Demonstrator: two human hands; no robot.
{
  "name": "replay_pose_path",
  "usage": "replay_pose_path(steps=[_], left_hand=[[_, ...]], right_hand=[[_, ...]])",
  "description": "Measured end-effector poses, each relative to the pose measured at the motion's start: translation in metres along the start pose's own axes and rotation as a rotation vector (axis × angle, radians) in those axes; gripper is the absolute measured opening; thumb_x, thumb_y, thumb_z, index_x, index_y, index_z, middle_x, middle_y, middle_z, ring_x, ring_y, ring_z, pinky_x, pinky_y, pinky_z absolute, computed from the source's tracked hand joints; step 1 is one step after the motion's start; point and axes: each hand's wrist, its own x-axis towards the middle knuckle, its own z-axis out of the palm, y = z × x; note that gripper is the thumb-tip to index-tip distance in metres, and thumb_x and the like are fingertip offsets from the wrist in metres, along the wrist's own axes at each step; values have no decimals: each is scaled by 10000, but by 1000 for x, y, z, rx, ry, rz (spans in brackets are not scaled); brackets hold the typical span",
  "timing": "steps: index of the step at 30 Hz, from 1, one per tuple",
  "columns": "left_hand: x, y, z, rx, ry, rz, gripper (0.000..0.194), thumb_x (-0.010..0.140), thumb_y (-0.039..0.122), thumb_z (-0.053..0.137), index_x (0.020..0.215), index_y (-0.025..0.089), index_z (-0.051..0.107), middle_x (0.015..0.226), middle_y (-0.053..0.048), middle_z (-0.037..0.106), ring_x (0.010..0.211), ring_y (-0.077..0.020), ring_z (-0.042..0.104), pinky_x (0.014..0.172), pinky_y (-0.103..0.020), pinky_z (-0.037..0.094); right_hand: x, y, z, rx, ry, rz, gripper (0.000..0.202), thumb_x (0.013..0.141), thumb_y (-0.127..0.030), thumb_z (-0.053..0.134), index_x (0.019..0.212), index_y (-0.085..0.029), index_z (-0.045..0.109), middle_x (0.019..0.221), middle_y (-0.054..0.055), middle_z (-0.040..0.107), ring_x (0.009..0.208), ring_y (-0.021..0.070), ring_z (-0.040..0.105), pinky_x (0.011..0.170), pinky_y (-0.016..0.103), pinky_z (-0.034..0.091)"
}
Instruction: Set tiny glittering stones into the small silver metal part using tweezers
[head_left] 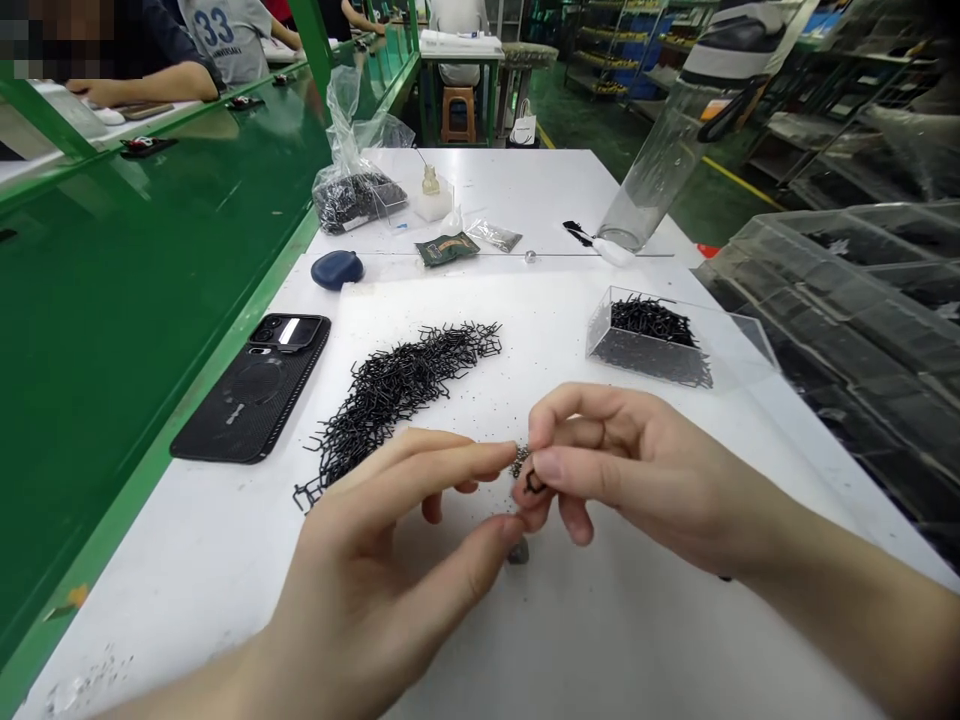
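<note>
My right hand [600, 465] pinches a small black bent piece [534, 482] between thumb and fingers. Facing it from the left is my left hand [405, 540], its thumb and index finger apart with nothing visible between them. Those fingertips come close to the right hand's fingers; whether they touch I cannot tell. Behind the fingers lies a little heap of tiny metallic bits [519, 460], partly hidden. A small grey object [518, 551] shows just below the fingertips. Beyond my left hand stretches a long pile of black bent pieces [405, 380] on the white table [540, 310].
A clear box [645, 350] of black pieces stands at right, near a tall bottle [652, 160] and stacked clear trays [832, 290]. A phone [255, 390], blue case [337, 269], green packet [447, 249] and filled plastic bag [356, 195] lie left and behind. People sit across the green conveyor [187, 220].
</note>
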Motion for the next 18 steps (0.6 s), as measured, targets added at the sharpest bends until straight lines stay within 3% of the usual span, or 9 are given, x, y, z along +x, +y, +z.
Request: replay_pose_path(steps=[3,6,18], left_hand=[[2,1,1,-97,-33,-50,486,960,55,891,1232,455,941,1055,61,918,906,-116,834,814,-191,683],[2,1,0,-133,-28,-98,403,938,73,932,1162,406,969,1001,22,926,875,-149,871,796,-205,714],[4,3,1,-152,-39,-104,388,919,29,915,1146,337,977,1002,-30,942,873,-192,894,742,-225,735]], right_hand=[[0,1,2,-5,-35,62,271,883,-298,1074,934,-225,818,852,-5,889,728,107,792,667,176,637],[-1,3,1,-19,-49,89,305,924,-410,1044,969,-221,809,846,6,889,723,103,781,663,169,628],[-1,4,-4,11,-97,116,294,904,-272,1054,1033,-229,794,820,-3,885,675,114,769,666,201,642]])
